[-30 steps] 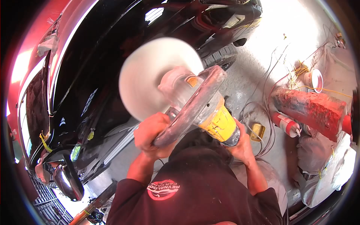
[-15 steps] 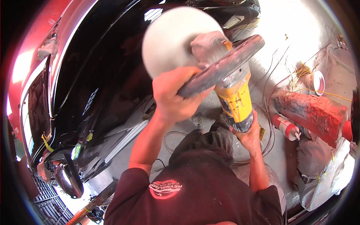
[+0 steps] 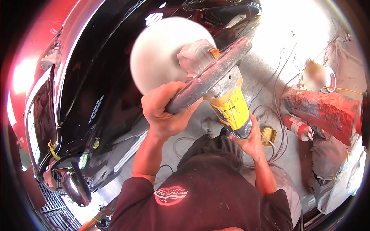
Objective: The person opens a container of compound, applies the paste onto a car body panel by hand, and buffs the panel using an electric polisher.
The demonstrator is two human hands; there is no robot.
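Note:
A yellow and grey car polisher [image 3: 236,108] is held in both hands. Its round white pad [image 3: 165,50] looks blurred, over the glossy black car body [image 3: 111,65]; whether pad and paint touch, I cannot tell. My left hand [image 3: 165,109] is closed around the lower left end of the thick dark bar handle [image 3: 216,71]. Around the rear end of the yellow body, my right hand [image 3: 249,138] is closed, its fingers partly hidden behind the tool. A greyish cover wraps the polisher's head [image 3: 192,56].
The car's side mirror [image 3: 75,184] juts out at lower left. Cables [image 3: 278,142] trail over the concrete floor right of me. A red-painted beam [image 3: 323,111], a red and white bottle [image 3: 297,127] and a gold-coloured tin [image 3: 268,136] are at right.
The polisher and both hands have shifted left in view, with the pad slightly lower over the black panel. Both hands keep their grip. The gold-coloured tin now shows more fully.

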